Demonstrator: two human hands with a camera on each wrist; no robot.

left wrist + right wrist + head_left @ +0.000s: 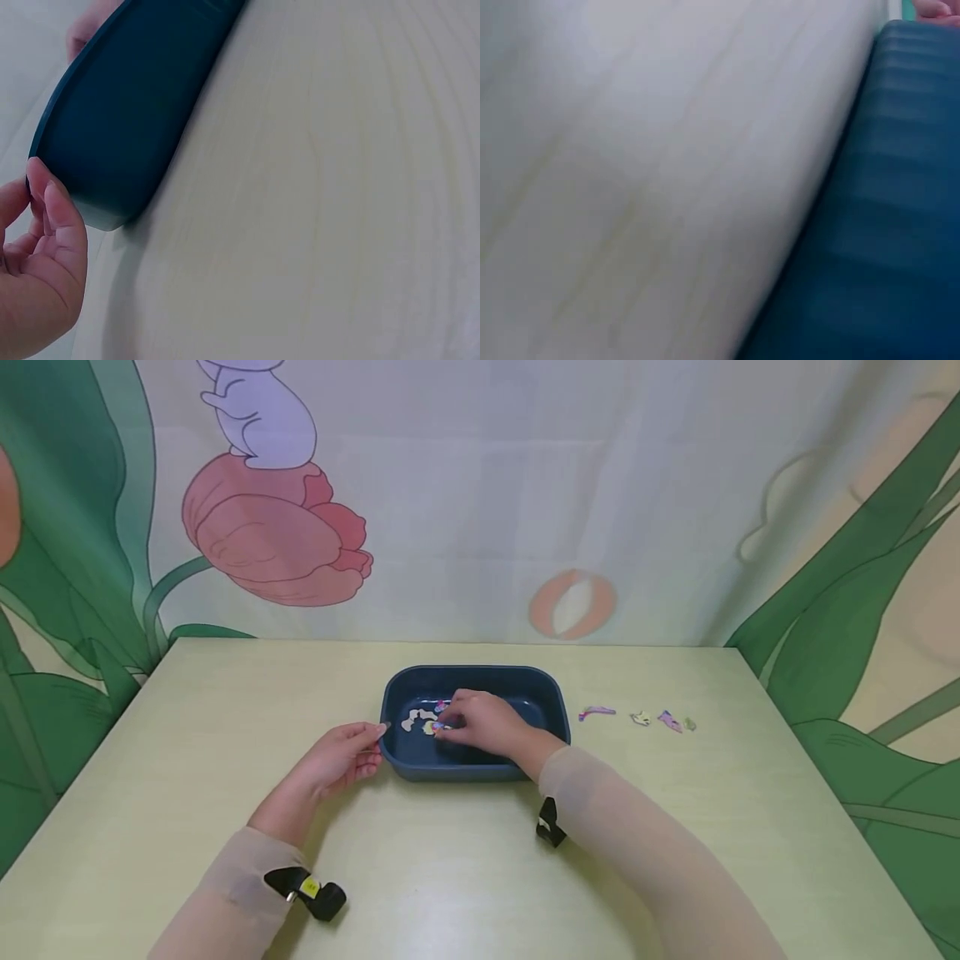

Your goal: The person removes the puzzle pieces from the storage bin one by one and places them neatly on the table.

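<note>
A dark blue rectangular tray [450, 772] stands on the table. My left hand [345, 760] pinches the tray's left rim between thumb and fingers; the left wrist view shows this hand [52, 262] at the tray's corner. My right hand [487, 722] reaches inside, thumb and fingertips around a small colourful flat cut-out piece [437, 727]. Beside it in the tray lie a whitish wavy piece [409, 720] and a pink-and-blue piece [440, 705]. Fingers partly cover these pieces. The right wrist view shows mostly the tray's outer wall [870, 247], not the right fingertips.
On the table right of the tray lie a purple-pink curved strip [597, 712], a pale cut-out [641, 718], a purple cut-out [670, 721] and a small greenish one [691, 724]. A printed curtain [465, 510] hangs behind the pale wooden table [465, 860].
</note>
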